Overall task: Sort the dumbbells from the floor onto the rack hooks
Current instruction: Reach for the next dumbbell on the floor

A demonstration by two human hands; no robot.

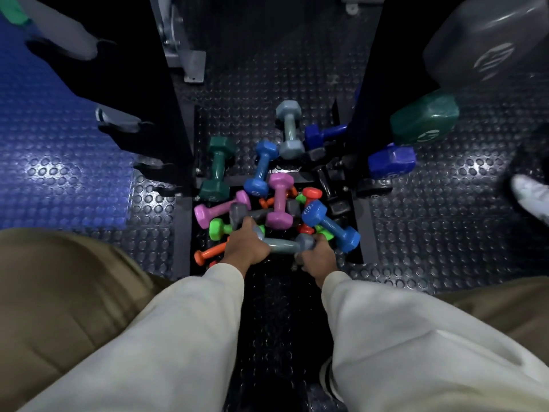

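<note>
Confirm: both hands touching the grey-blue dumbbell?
Touching. Head view: left hand grips one end of the grey-blue dumbbell, right hand grips the other.

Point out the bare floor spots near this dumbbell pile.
Bare studded rubber floor lies beyond the pale grey dumbbell, between the black rack uprights. More floor is free right of the base rail. Crowded: the colourful dumbbell pile beyond both hands.

Coloured dumbbells [279, 200] lie jumbled on the floor between rack [367, 93] uprights.

Grey-blue dumbbell [282, 245], black studded floor [416, 233]
</note>
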